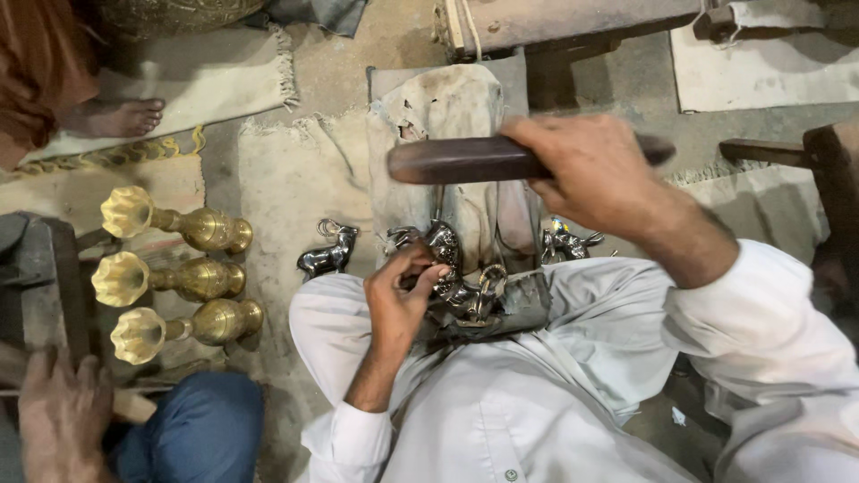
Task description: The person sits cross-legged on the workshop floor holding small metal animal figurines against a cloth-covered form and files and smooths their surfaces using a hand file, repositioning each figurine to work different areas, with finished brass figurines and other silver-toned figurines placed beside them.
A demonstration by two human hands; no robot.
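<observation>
At the far left a co-worker's hand (61, 413) rests on a wooden piece beside a blue trouser knee (192, 429), and a bare foot (121, 116) lies on a pale mat (210, 76) above. Three brass vases (179, 282) lie on their sides on the floor, flared mouths to the left, stacked one below the other. Right of them a small silver animal figure (329, 250) stands on a worn cloth (295, 179). A ragged padded block (447, 116) rises in the middle.

The metal figure (452, 273) being worked sits at the base of that block, just above the person's lap; its long axis seems to run from upper left to lower right, though the fingers hide part of it. The left hand (403, 291) is curled nearly closed, fingertips pinching a thin tool against the figure. The wooden mallet (474, 159) lies level, its blunt end pointing left, above the figure and well clear of it. The right hand (595, 174) is wrapped tight around its handle. Another small figure (565, 241) stands just right of the block, and wooden beams (805, 152) lie at the far right.
</observation>
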